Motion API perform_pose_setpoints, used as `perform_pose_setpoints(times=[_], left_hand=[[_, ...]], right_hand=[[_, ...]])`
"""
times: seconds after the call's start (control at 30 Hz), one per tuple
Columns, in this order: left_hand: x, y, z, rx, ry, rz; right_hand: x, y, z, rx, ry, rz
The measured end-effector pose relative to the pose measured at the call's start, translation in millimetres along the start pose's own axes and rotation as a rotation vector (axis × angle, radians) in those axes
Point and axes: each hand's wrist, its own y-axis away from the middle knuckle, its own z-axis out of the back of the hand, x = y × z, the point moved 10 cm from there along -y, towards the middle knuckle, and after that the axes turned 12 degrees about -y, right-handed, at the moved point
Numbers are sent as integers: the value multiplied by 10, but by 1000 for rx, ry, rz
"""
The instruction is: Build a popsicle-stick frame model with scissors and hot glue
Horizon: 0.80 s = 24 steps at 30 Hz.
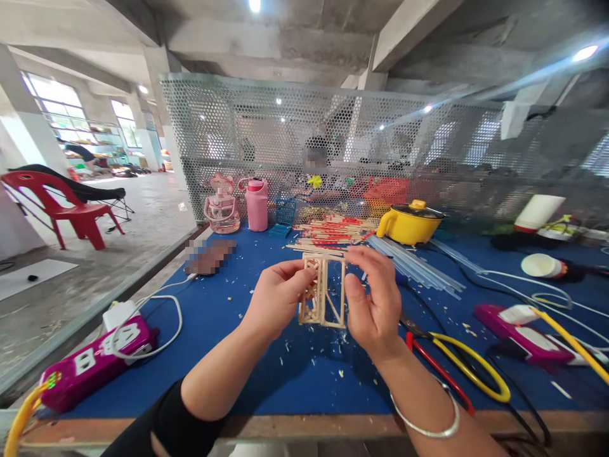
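Note:
A small frame built of thin wooden sticks (pixel 325 295) stands above the blue table (pixel 266 374). My left hand (pixel 276 298) grips its left side with closed fingers. My right hand (pixel 373 298) pinches its top right edge, thumb against the side. A silver bangle (pixel 428 425) sits on my right wrist. Behind the frame lies a pile of wooden sticks with red tips (pixel 333 235).
Pliers with red and yellow handles (pixel 457 362) lie right of my hand. Clear plastic rods (pixel 413 266), a yellow pot (pixel 412 222), pink bottles (pixel 257 203), a purple power strip (pixel 90 362) and a glue gun (pixel 523 330) surround the spot. A mesh screen (pixel 380 146) backs the table; a person sits behind it.

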Motion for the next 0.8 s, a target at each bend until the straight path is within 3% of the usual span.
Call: perform_pose_setpoints(times=[0.1,0.8], left_hand=[[6,2,-2,7,28,12],[12,-41,63,-22,13,4]], right_hand=[[-40,-5,28,-38,-8,-24],[47,13,-88,85,31,5]])
